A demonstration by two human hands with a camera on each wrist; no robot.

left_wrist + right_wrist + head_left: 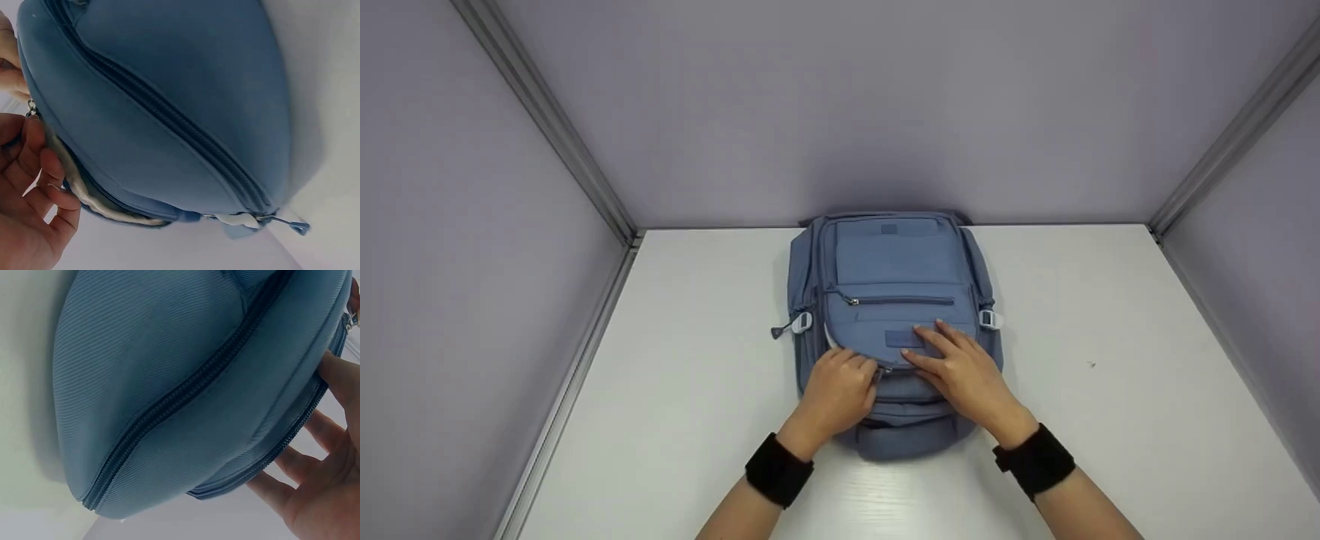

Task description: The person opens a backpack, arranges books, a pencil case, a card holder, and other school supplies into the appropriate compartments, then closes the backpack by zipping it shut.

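The backpack (894, 322) is lying flat on the table (1110, 390), its long axis running straight away from the person. Both hands are resting on its near end: the left hand (840, 391) is pinching the zipper pull (883, 370), while the right hand (960, 367) is lying flat-fingered beside it.

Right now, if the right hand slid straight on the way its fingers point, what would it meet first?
The right hand lies flat on the backpack, fingers pointing away and slightly left. Going on, it would likely first cross the small front patch, then the horizontal pocket zipper. Depth is hard to judge.
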